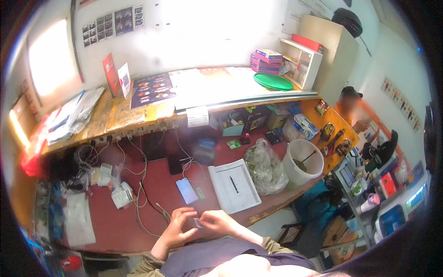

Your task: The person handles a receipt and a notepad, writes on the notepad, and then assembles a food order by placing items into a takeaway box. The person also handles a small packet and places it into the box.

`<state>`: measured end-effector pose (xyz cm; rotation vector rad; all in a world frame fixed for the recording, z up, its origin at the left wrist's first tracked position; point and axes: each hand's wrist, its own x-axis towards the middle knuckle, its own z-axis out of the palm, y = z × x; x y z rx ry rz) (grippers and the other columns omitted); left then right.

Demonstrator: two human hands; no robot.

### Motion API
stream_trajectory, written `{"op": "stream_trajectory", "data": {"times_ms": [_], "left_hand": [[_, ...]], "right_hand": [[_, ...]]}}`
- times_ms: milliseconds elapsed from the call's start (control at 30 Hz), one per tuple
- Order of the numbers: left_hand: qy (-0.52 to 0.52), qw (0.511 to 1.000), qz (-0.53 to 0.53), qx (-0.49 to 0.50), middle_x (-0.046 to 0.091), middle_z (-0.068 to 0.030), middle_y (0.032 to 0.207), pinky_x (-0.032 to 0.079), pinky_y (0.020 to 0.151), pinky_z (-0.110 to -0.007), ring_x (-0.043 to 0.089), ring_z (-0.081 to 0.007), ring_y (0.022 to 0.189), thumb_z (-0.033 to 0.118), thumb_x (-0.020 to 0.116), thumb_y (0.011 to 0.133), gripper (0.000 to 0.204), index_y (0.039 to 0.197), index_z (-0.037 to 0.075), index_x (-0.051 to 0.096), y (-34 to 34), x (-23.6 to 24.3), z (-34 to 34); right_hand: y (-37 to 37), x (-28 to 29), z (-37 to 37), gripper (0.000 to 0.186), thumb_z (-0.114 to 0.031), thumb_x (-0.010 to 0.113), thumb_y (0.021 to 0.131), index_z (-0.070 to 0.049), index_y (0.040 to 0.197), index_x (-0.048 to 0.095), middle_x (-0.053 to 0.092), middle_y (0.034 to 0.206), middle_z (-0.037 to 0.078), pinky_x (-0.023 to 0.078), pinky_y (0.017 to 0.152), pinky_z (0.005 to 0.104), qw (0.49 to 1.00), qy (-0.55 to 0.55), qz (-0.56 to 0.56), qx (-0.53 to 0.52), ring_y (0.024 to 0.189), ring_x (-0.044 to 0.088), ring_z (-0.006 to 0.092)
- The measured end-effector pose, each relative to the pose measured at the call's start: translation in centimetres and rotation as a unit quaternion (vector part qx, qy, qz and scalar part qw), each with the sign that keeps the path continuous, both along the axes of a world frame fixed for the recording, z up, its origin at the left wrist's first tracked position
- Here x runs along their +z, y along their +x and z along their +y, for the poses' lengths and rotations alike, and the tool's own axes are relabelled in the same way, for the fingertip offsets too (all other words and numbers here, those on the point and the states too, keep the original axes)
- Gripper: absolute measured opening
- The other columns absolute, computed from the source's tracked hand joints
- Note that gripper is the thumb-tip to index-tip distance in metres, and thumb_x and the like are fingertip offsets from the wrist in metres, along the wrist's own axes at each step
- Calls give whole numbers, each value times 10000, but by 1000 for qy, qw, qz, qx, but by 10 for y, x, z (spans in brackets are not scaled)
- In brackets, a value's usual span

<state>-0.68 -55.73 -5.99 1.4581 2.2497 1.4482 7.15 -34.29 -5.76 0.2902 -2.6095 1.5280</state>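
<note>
At the front edge of the dark red tabletop, my two hands are close together. My left hand is curved, with its thumb and fingers apart and nothing plainly held. Facing it, my right hand has its fingers pinched at a small, flat, whitish piece, too small to name. Just beyond my hands lies a light blue phone, with a small pale green strip beside it. Further right, an open notebook bears a black pen.
Right of the notebook are a clear plastic bag of green stuff and a white bucket with a stick inside. White cables trail across the left. A shelf overhangs the back. Another person is at the far right.
</note>
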Motion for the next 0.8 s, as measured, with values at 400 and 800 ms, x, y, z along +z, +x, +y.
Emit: {"op": "stream_trajectory", "data": {"times_ms": [400, 800], "left_hand": [[-24, 997, 71, 7, 619, -81, 1096, 427, 914, -427, 581, -289, 1052, 251, 836, 666, 579, 1158, 77, 585, -42, -21, -59], [0, 998, 59, -21, 630, -107, 1039, 428, 903, -430, 599, -302, 1000, 191, 786, 700, 489, 1140, 66, 613, -52, -25, -91]], "right_hand": [[-39, -16, -93, 147, -143, 619, 923, -38, 953, 521, 559, 816, 17, 455, 691, 258, 980, -181, -33, -71, 761, 518, 82], [-39, -33, -119, 117, -71, 603, 925, -34, 961, 498, 584, 896, 16, 481, 769, 250, 969, -208, -125, -55, 893, 571, 67]]}}
